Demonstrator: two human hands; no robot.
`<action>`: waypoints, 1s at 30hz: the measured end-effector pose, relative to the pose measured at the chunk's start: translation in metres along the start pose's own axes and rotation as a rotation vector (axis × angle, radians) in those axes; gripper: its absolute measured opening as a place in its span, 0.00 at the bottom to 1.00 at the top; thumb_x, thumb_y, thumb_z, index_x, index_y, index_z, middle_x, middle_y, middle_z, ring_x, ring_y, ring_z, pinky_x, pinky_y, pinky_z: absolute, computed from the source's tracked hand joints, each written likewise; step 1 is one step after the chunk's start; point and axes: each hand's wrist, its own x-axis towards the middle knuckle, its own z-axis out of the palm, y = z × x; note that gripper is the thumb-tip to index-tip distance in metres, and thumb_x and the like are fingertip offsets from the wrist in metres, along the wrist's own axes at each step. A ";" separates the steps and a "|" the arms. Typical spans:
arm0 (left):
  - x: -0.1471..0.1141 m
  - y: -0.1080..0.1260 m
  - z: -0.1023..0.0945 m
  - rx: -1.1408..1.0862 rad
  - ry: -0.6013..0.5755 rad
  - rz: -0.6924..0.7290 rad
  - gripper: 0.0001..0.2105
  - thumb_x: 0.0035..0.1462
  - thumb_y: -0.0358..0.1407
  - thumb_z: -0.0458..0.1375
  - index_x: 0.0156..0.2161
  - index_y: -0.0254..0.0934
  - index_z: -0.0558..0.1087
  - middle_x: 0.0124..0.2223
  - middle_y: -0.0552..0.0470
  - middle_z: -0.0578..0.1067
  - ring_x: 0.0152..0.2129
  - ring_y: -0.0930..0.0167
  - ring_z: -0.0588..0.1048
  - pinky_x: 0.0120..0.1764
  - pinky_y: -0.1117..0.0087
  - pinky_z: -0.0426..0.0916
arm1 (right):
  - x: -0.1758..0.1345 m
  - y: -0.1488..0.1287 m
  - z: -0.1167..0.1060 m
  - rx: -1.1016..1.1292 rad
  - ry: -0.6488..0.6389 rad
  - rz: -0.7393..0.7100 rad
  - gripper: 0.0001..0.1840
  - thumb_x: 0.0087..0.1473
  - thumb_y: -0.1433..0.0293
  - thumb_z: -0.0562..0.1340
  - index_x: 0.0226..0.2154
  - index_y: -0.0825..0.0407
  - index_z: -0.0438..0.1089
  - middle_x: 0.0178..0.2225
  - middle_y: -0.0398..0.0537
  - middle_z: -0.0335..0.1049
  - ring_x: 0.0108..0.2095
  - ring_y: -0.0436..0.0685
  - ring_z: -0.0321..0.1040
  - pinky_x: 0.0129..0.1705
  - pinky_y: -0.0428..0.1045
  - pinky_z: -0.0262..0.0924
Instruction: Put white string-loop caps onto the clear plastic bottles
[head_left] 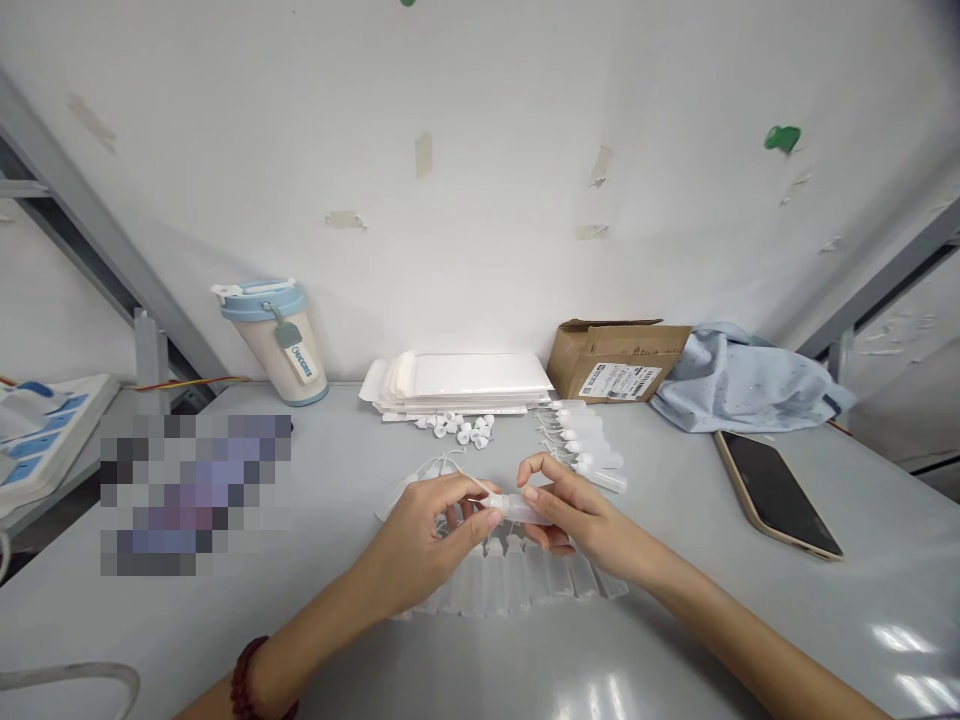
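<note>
A small translucent plastic dropper bottle lies sideways between my two hands above the table. My left hand pinches it at the white cap end, thumb and fingers closed there. My right hand grips the bottle's body between thumb and fingers. Just below my hands, a row of similar clear bottles lies side by side, their white tops partly hidden. Loose white caps sit in a small heap beyond my hands. To their right lie several bottles fitted with white tops and thin strings.
Flat white packets are stacked against the wall, with a cardboard box beside them. A light blue cloth and a phone lie at right. At left stand a blue-lidded cup, a blurred-out item and a power strip.
</note>
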 end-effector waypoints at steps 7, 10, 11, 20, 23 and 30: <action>-0.001 0.004 0.004 -0.048 -0.033 -0.059 0.10 0.57 0.40 0.52 0.32 0.37 0.72 0.26 0.55 0.72 0.25 0.72 0.68 0.29 0.73 0.61 | -0.002 0.001 0.002 0.005 -0.001 0.043 0.15 0.59 0.54 0.51 0.37 0.48 0.53 0.19 0.33 0.47 0.20 0.46 0.41 0.22 0.43 0.38; -0.003 0.004 0.005 -0.064 -0.023 -0.052 0.07 0.55 0.37 0.53 0.32 0.37 0.71 0.26 0.56 0.71 0.24 0.73 0.67 0.29 0.74 0.62 | -0.001 0.004 0.002 0.010 -0.001 0.040 0.15 0.59 0.55 0.52 0.39 0.48 0.54 0.20 0.33 0.45 0.21 0.45 0.43 0.23 0.43 0.40; -0.003 0.004 0.005 -0.074 -0.016 -0.046 0.06 0.55 0.37 0.54 0.32 0.37 0.71 0.26 0.56 0.71 0.24 0.73 0.67 0.29 0.74 0.62 | -0.001 0.005 0.002 -0.003 -0.003 0.037 0.15 0.58 0.55 0.53 0.40 0.48 0.54 0.21 0.34 0.48 0.21 0.45 0.45 0.23 0.43 0.41; -0.001 -0.001 0.003 -0.262 0.061 -0.092 0.09 0.55 0.39 0.54 0.30 0.36 0.72 0.26 0.55 0.69 0.25 0.73 0.67 0.28 0.74 0.62 | 0.000 0.000 0.004 -0.165 0.156 -0.084 0.11 0.53 0.62 0.61 0.36 0.51 0.62 0.28 0.40 0.63 0.27 0.47 0.59 0.27 0.43 0.52; 0.000 -0.002 0.004 -0.264 0.056 -0.062 0.08 0.55 0.37 0.54 0.32 0.36 0.73 0.28 0.53 0.72 0.25 0.73 0.68 0.28 0.74 0.64 | 0.001 0.001 0.004 -0.203 0.199 -0.107 0.11 0.54 0.62 0.60 0.36 0.53 0.65 0.27 0.42 0.67 0.27 0.48 0.61 0.28 0.44 0.54; -0.003 -0.006 0.008 -0.010 0.182 0.104 0.06 0.53 0.33 0.56 0.35 0.38 0.75 0.29 0.52 0.76 0.24 0.72 0.70 0.32 0.71 0.65 | 0.001 0.002 0.004 -0.196 0.225 -0.085 0.16 0.55 0.57 0.58 0.31 0.54 0.66 0.20 0.42 0.68 0.21 0.48 0.59 0.26 0.45 0.54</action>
